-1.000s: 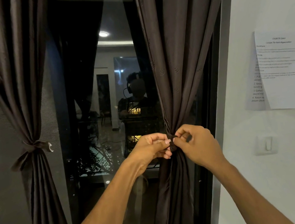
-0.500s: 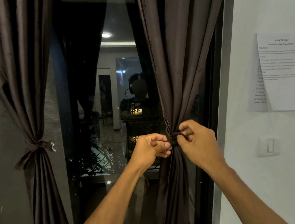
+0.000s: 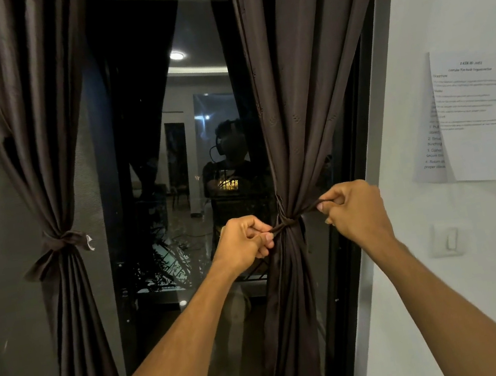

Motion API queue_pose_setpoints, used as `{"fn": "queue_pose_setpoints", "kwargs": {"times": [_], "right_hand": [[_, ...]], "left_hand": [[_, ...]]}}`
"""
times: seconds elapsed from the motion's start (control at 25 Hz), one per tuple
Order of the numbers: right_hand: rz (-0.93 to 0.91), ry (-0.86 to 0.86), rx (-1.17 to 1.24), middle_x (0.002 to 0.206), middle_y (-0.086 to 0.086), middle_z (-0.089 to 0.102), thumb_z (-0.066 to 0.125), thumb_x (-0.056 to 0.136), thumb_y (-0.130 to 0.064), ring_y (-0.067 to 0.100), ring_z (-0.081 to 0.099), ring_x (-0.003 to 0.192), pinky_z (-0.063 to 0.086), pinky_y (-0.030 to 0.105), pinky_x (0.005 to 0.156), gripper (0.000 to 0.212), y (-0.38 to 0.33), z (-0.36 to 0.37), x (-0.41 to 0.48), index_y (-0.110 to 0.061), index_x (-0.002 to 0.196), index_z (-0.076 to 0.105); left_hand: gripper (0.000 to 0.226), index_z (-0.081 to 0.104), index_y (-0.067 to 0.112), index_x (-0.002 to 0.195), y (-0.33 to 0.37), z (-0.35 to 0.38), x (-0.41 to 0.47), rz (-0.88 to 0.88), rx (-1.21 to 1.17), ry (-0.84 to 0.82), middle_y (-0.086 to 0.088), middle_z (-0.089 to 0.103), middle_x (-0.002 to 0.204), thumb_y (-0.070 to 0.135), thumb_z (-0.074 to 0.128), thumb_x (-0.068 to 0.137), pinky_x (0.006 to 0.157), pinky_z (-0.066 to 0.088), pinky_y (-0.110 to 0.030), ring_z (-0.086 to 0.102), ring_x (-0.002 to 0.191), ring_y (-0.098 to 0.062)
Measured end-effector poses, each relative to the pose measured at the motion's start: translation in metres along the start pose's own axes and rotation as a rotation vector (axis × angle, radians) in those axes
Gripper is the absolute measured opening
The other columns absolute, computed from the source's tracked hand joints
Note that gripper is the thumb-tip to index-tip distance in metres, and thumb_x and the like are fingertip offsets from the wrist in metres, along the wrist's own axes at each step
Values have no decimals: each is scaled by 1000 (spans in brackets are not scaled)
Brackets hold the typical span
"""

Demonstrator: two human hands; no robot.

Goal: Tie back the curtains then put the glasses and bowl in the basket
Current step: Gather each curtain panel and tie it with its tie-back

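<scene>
A: What do the hands hold?
B: The left hand (image 3: 243,242) and right hand (image 3: 355,211) each pinch one end of the dark tie (image 3: 286,223), fingers curled tight.
A: Where is it?
B: Around the curtain (image 3: 298,101), middle of the frame, a bit right.

The room is dim. Warm light from the camera's side makes the white painted wall (image 3: 492,281) the brightest area. The dark glass pane (image 3: 144,138) mirrors a round ceiling lamp (image 3: 177,55) as a small glare spot. Folds of the dark brown satin curtains (image 3: 299,85) carry a soft sheen, and the thin brown fabric tie (image 3: 305,210) nearly merges with them. Lines bow at the edges, and the print on the white paper sheet (image 3: 478,111) is blurred.
</scene>
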State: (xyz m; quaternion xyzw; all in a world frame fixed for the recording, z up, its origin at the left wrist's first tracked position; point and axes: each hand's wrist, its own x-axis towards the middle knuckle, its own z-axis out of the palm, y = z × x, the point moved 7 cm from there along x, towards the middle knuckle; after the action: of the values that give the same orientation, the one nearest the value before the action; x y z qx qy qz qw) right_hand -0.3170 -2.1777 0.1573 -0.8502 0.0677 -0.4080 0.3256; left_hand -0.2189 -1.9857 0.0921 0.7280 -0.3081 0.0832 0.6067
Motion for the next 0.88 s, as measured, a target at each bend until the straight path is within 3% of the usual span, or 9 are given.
{"fn": "queue_pose_setpoints", "kwargs": {"times": [0.28,0.52,0.72,0.88], "right_hand": [[39,-21,2,75,3,72,76,84,-15,20,70,74,60,43,82,6,-1,-4,7,-19,80,75],[45,-88,72,62,0,68,75,85,-9,16,70,63,61,40,73,19,7,-1,-8,-24,75,70],[37,-73,96,72,-2,69,75,86,-16,14,70,67,60,38,72,13,21,24,-33,-25,92,67],[44,-77,122,80,-3,70,72,89,-21,13,70,71,60,39,75,25,28,43,-49,-24,113,64]], "left_hand": [[15,66,13,79,-4,4,6,-33,44,6,-10,70,68,0,67,87,53,53,-26,62,52,-13],[9,65,11,84,-5,7,-5,-5,64,131,-10,71,73,4,66,89,53,51,-21,62,55,-13],[8,65,17,93,-9,17,-17,-7,94,205,-5,71,71,11,67,89,55,56,-24,64,55,-12],[5,65,17,91,-23,18,-33,-56,104,237,-5,70,68,12,66,90,52,55,-29,62,52,-14]]}}
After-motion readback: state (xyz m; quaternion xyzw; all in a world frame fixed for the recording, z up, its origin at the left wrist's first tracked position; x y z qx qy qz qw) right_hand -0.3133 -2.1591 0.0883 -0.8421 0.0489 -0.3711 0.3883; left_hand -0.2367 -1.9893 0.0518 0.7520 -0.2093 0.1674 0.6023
